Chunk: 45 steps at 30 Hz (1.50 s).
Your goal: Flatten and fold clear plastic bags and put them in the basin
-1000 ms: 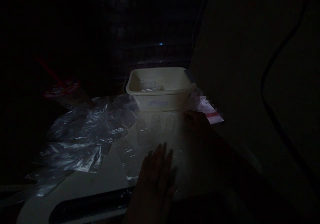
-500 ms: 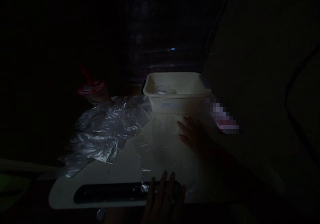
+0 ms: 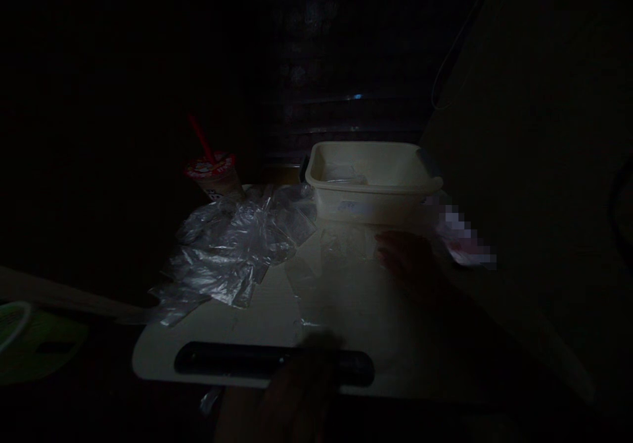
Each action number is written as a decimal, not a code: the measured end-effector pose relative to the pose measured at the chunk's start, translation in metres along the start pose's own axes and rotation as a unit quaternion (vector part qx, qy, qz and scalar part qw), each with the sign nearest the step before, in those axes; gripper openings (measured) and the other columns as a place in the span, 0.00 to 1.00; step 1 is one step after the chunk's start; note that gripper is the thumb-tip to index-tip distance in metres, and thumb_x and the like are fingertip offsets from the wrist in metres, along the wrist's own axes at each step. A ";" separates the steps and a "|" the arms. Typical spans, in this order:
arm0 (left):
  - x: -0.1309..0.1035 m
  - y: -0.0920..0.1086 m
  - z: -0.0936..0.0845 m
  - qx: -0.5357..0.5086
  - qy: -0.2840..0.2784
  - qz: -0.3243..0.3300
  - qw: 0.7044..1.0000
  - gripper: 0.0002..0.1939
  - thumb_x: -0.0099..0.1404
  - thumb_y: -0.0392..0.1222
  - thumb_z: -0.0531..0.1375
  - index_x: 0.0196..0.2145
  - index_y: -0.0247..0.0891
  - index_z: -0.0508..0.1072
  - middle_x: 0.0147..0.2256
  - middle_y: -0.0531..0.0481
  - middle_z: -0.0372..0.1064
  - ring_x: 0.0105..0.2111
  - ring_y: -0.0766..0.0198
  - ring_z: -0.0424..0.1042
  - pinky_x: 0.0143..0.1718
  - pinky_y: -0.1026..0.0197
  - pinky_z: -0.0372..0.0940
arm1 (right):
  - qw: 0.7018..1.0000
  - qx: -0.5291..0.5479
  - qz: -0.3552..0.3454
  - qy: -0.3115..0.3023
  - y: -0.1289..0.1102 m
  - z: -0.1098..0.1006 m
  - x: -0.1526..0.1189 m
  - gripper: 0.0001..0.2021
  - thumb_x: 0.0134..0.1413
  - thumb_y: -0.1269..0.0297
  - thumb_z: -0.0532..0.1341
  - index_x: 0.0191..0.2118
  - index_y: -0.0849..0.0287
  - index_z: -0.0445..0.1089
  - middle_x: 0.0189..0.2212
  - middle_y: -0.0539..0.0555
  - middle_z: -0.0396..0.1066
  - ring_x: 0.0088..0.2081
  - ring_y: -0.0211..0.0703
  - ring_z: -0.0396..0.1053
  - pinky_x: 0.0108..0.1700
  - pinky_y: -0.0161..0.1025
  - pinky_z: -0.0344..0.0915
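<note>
The view is very dark. A thin clear plastic bag (image 3: 341, 252) lies on the pale tabletop, its outline faint. My right hand (image 3: 410, 262) is at the bag's right side, in front of a cream plastic tub (image 3: 366, 207); shadow hides how its fingers are set. At the table's near edge my left hand (image 3: 299, 380) is over a long black inset strip (image 3: 227, 358), dark and smeared by motion. Whether it grips anything does not show. Left of the bag is a heap of crumpled clear plastic bags (image 3: 222, 252).
A cup with a red lid and straw (image 3: 212, 166) stands behind the heap. Clear plastic packets (image 3: 341, 174) lie inside the tub. Right of the tub is a partly blurred-out pinkish item (image 3: 462, 238). A green container (image 3: 44, 344) is low at the left.
My left hand has drawn back toward the near edge; its spread fingers are now blurred. My right hand's fingers look less spread. The whole scene has shifted right as the camera turned.
</note>
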State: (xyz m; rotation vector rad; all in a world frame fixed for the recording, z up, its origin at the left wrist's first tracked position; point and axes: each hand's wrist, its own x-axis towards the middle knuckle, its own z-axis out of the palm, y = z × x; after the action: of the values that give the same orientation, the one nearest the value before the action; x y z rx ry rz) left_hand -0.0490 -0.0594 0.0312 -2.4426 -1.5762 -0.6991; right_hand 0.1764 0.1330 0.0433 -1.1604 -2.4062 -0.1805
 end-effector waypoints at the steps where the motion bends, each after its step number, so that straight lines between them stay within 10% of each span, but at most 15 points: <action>1: 0.005 -0.004 -0.002 -0.009 -0.009 -0.029 0.999 0.19 0.62 0.36 0.44 0.50 0.38 0.58 0.46 0.48 0.63 0.46 0.62 0.61 0.43 0.60 0.63 | 1.000 0.014 -0.002 0.006 -0.001 -0.002 0.002 0.15 0.52 0.62 0.48 0.41 0.63 0.64 0.39 0.59 0.67 0.41 0.44 0.63 0.42 0.42 0.58; 14: 0.018 -0.015 0.013 -0.034 -0.009 -0.032 0.999 0.18 0.58 0.33 0.49 0.48 0.39 0.60 0.44 0.47 0.64 0.47 0.59 0.60 0.45 0.52 0.58 | 0.964 0.170 0.002 -0.205 -0.069 -0.040 -0.041 0.07 0.47 0.64 0.53 0.25 0.60 0.65 0.25 0.51 0.64 0.29 0.37 0.60 0.31 0.36 0.56; 23: 0.032 -0.016 -0.010 -0.002 -0.119 -0.049 0.992 0.20 0.59 0.35 0.50 0.50 0.40 0.57 0.48 0.47 0.61 0.48 0.58 0.58 0.44 0.51 0.60 | 0.973 0.133 -0.037 -0.183 -0.074 -0.037 -0.064 0.07 0.48 0.70 0.53 0.24 0.59 0.65 0.25 0.51 0.65 0.30 0.39 0.60 0.33 0.37 0.57; 36: 0.048 -0.013 0.007 0.029 -0.003 -0.019 0.999 0.17 0.58 0.31 0.48 0.43 0.42 0.66 0.42 0.52 0.67 0.45 0.53 0.62 0.45 0.46 0.53 | 0.980 0.156 -0.075 -0.098 -0.066 -0.045 -0.067 0.19 0.44 0.52 0.55 0.39 0.58 0.65 0.36 0.56 0.67 0.38 0.44 0.61 0.37 0.41 0.57; 41: 0.045 -0.014 0.007 0.019 -0.010 -0.014 1.000 0.16 0.59 0.32 0.48 0.43 0.43 0.66 0.42 0.51 0.68 0.46 0.52 0.61 0.45 0.44 0.52 | 0.985 0.043 -0.063 -0.152 -0.073 -0.043 -0.058 0.09 0.47 0.67 0.53 0.21 0.57 0.68 0.20 0.51 0.68 0.25 0.40 0.62 0.29 0.38 0.55; 45: 0.048 -0.013 -0.001 0.011 -0.041 -0.007 0.999 0.16 0.59 0.33 0.48 0.45 0.42 0.64 0.43 0.51 0.66 0.46 0.54 0.61 0.46 0.43 0.51 | 0.993 0.062 -0.079 -0.067 -0.069 -0.041 -0.062 0.13 0.51 0.69 0.48 0.24 0.56 0.68 0.23 0.52 0.69 0.26 0.39 0.63 0.30 0.38 0.55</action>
State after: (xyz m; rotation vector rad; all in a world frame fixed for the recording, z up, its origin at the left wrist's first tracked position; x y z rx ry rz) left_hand -0.0446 -0.0148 0.0524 -2.4770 -1.6233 -0.5872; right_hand 0.1707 0.0323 0.0567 -0.9551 -2.5868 -0.0015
